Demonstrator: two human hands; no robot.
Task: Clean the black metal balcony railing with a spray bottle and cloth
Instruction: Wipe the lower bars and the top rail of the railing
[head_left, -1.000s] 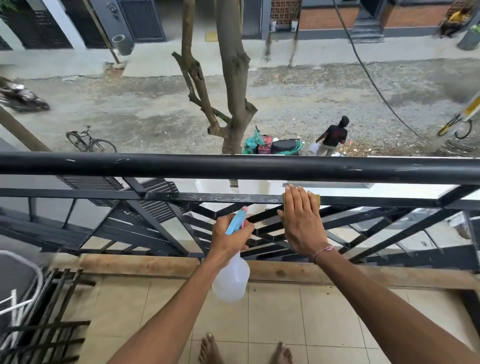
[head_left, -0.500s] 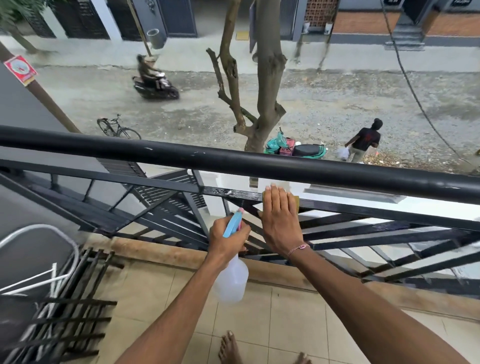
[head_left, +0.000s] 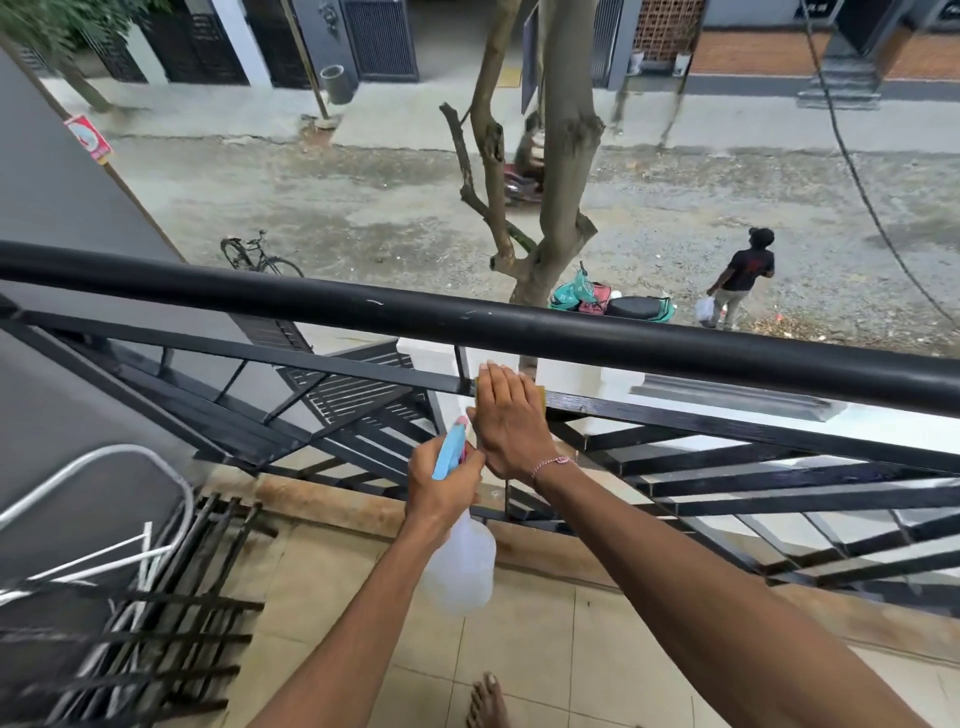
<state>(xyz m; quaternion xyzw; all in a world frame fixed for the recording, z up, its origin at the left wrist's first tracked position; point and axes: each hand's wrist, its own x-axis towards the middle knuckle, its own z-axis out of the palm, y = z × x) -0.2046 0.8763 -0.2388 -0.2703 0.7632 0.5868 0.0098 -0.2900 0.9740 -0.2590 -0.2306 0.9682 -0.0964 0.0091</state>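
The black metal railing (head_left: 675, 343) runs across the view, a thick round top rail over a flat bar and slanted slats. My right hand (head_left: 511, 423) lies flat on the flat bar, pressing a yellow cloth (head_left: 542, 391) against it; only the cloth's edges show past my fingers. My left hand (head_left: 441, 486) sits just below and left of it, closed around the neck of a clear spray bottle (head_left: 460, 566) with a blue and pink trigger head. The bottle hangs down over the tiled floor.
A black metal rack and white tubing (head_left: 130, 597) lean at the lower left on the beige tiled floor (head_left: 545, 649). My bare foot (head_left: 485, 701) shows at the bottom. Below lie a street, a tree (head_left: 566, 156), a bicycle, a parked scooter and a person walking.
My right hand has slid the cloth leftward along the flat bar, and my view has turned left. The left hand keeps holding the bottle close beside it.
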